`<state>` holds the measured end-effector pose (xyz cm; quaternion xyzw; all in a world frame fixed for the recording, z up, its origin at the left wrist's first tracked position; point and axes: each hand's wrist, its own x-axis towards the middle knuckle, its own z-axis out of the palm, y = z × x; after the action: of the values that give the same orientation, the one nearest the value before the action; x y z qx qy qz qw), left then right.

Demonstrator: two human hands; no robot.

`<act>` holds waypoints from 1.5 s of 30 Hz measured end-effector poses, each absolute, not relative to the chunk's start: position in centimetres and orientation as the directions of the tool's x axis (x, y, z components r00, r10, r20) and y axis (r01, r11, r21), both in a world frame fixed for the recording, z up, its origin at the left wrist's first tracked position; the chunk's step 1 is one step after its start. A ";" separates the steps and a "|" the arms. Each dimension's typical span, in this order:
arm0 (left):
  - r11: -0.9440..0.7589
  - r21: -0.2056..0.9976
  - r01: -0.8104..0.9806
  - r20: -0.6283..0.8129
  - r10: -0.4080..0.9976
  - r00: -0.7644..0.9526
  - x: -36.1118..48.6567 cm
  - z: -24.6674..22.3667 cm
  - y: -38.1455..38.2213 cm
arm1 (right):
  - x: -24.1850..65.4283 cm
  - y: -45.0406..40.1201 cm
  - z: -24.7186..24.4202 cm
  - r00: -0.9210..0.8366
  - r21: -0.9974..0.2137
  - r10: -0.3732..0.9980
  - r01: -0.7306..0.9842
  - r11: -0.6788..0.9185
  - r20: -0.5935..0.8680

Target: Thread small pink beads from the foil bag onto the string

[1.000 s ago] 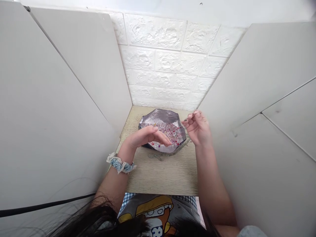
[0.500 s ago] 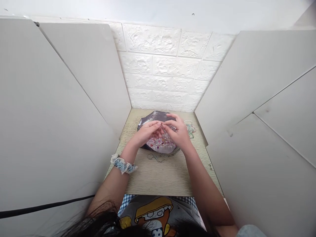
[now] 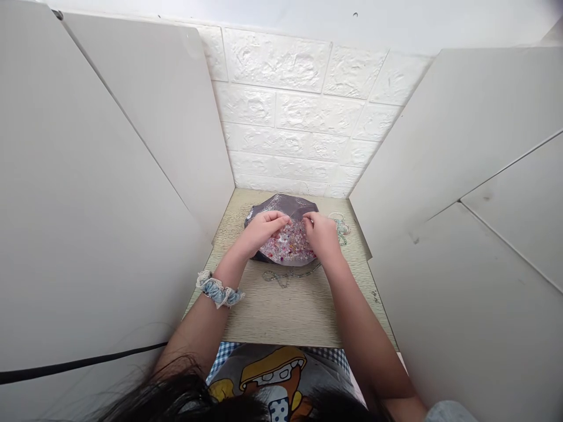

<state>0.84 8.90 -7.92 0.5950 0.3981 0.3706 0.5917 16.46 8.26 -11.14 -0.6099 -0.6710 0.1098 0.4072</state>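
A dark bag with a silvery sheen lies on the table, and a heap of small pink, white and red beads shows in it. Over its left side my left hand is closed, thumb and forefinger pinched together. My right hand is closed too, its fingertips pinched above the bag's right side. A small gap separates the two hands. Whatever they pinch is too fine to make out. Just in front of the bag lies a strand of clear beads, and a greenish beaded strand sits right of my right hand.
The small wooden table stands against a white brick-patterned wall. Pale panels rise close on the left and on the right. Tiny bits lie near the table's right edge.
My hands, whose fingertips met over the bag, have come apart, the right one moving to the right. The right hand's raised fingers have folded in. More of the beads shows between the hands.
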 end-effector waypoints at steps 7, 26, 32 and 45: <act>0.011 0.998 0.070 -0.036 0.932 0.362 0.7 -7.2 8.6 | 16.3 8.3 -12.9 0.243 -0.678 0.950 0.733 -0.048 0.195; 0.023 0.980 0.199 -0.078 0.958 0.274 1.0 -7.0 8.5 | 15.3 8.5 -11.7 0.135 -0.241 0.989 0.960 -0.145 -0.057; 0.015 0.974 0.224 -0.078 0.958 0.278 1.1 -7.0 8.5 | 15.5 8.4 -11.8 0.106 -0.263 0.993 0.958 -0.115 -0.048; -0.003 0.962 0.272 -0.066 0.968 0.244 1.1 -7.2 8.6 | 15.3 8.5 -12.1 0.064 -0.230 0.997 0.970 -0.073 -0.049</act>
<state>1.05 8.59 -7.16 0.6146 0.5041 0.3520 0.4942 15.33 8.53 -12.14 -0.7261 -0.6774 0.0969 0.0678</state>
